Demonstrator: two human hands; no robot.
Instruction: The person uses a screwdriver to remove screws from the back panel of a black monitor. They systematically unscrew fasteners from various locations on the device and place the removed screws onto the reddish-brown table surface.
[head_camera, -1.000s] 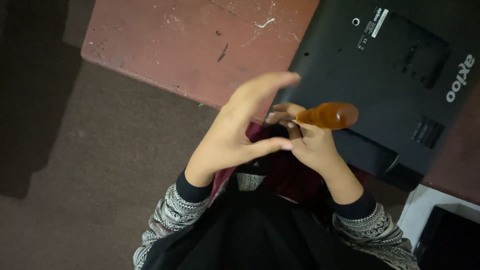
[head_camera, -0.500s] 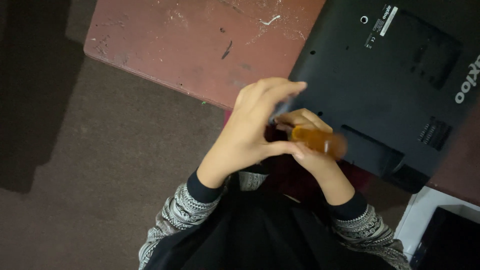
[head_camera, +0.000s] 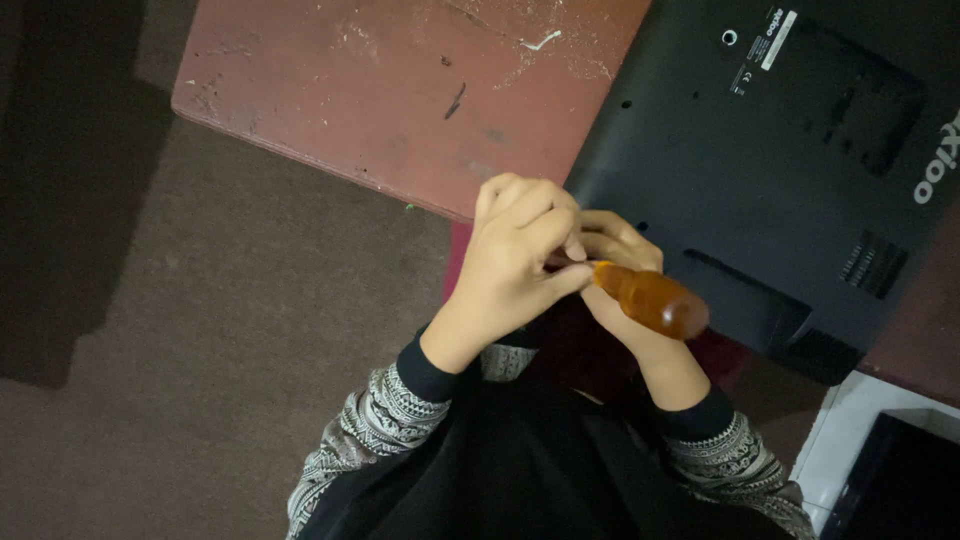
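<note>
1. The amber-handled screwdriver (head_camera: 650, 298) sits between both hands at the black monitor back (head_camera: 760, 170)
2. Right hand (head_camera: 625, 270) wraps its handle; left hand (head_camera: 520, 260) pinches near the shaft
3. Likely light, rigid, smooth; best gripped at the bulbous handle

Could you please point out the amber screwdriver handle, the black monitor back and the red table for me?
amber screwdriver handle (head_camera: 655, 300), head view, middle of the handle.
black monitor back (head_camera: 740, 170), head view, bare rear panel.
red table (head_camera: 380, 90), head view, bare top.

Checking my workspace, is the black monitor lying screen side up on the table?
No, the monitor lies face down, its vented back panel showing.
</note>
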